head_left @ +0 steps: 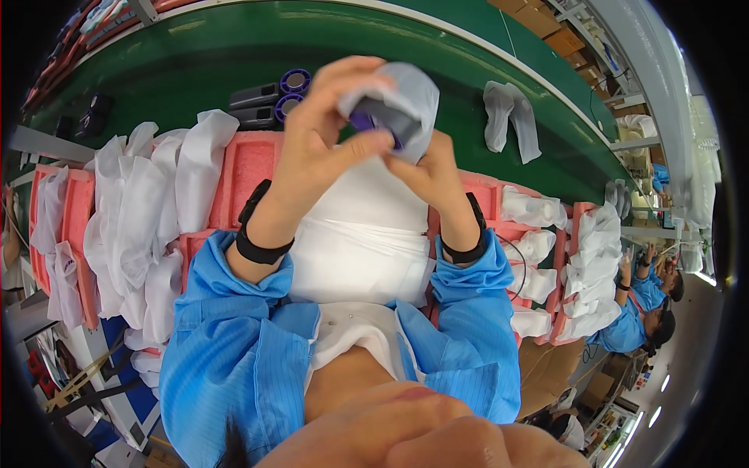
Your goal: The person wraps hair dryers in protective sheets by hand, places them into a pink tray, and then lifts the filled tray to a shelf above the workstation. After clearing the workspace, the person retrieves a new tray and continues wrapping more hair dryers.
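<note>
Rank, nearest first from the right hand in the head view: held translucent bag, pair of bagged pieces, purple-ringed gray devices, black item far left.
1. Translucent bag: at the right hand.
2. Bagged pieces: right side, green surface.
3. Gray devices: left side.
4. Black item: far left.

The bag (417, 87) looks matt plastic, the tray (253, 160) rough foam.
</note>
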Demonstrator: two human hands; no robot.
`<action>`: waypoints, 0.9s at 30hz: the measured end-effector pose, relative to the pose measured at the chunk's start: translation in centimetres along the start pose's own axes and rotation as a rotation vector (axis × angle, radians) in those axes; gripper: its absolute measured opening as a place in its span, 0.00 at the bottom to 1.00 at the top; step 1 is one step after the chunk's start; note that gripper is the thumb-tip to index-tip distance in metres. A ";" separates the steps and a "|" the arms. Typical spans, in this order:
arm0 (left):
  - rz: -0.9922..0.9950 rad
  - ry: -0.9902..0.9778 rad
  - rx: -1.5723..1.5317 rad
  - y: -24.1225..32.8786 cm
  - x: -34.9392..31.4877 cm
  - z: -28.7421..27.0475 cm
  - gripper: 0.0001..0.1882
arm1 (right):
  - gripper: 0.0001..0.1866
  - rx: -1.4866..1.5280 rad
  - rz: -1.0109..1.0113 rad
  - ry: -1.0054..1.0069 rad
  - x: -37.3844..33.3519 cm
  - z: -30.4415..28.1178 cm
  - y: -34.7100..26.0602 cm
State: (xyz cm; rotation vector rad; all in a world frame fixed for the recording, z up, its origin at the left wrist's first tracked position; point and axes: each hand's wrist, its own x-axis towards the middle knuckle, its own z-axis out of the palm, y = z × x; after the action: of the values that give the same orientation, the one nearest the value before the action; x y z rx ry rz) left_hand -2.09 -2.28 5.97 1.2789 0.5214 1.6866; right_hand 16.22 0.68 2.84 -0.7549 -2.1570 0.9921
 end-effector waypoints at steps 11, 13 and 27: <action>0.433 0.141 0.788 -1.4 -0.6 0.4 0.13 | 0.22 -0.701 -0.034 0.528 0.6 1.4 -1.3; 0.495 0.134 0.875 -1.1 -0.5 0.0 0.12 | 0.21 -0.546 0.031 0.525 0.5 1.2 -1.3; -0.136 -0.340 0.871 -7.3 -4.6 2.1 0.12 | 0.23 -0.895 0.530 0.571 -1.0 -7.7 16.4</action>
State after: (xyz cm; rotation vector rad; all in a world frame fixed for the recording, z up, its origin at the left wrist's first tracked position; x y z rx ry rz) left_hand 3.01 -3.12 -1.28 2.0329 1.1694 1.0931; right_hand 26.36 12.40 -6.71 -1.8300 -1.8371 -0.0826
